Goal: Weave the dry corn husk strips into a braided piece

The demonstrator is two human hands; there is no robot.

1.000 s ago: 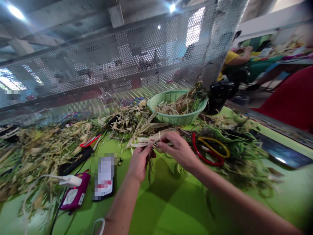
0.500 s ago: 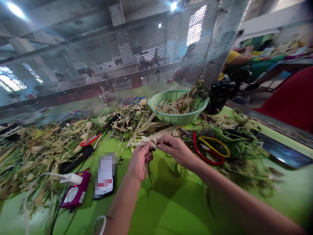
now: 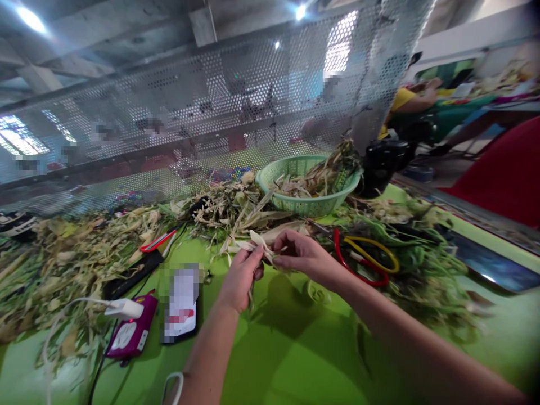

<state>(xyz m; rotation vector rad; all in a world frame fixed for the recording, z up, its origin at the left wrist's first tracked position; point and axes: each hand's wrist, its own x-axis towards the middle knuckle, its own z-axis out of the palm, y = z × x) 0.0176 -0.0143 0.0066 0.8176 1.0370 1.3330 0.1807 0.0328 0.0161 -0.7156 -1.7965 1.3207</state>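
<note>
Pale dried corn husk strips (image 3: 255, 241), folded into a small flower-like piece, are pinched between the thumb and fingers of my left hand (image 3: 241, 275). A thin tail of husk hangs below that hand. My right hand (image 3: 301, 256) meets the piece from the right, its thumb and curled fingers at the husk's right edge; the exact contact is hard to make out. Just behind both hands lie longer loose husks (image 3: 280, 228). Scissors with red and yellow handles (image 3: 367, 256) rest right of my right hand.
Behind stands a green plastic basket (image 3: 310, 205) with husks. Dried plant heaps (image 3: 84, 247) lie left, greener strands (image 3: 415, 253) right. A red utility knife (image 3: 158, 241), phone (image 3: 181, 304), purple power strip (image 3: 133, 326) and dark tablet (image 3: 493, 261) are on the green table (image 3: 270, 360).
The fingers of my right hand have spread slightly and shifted at the husk piece. The piece in my left hand has turned, with a pale strip now standing up more.
</note>
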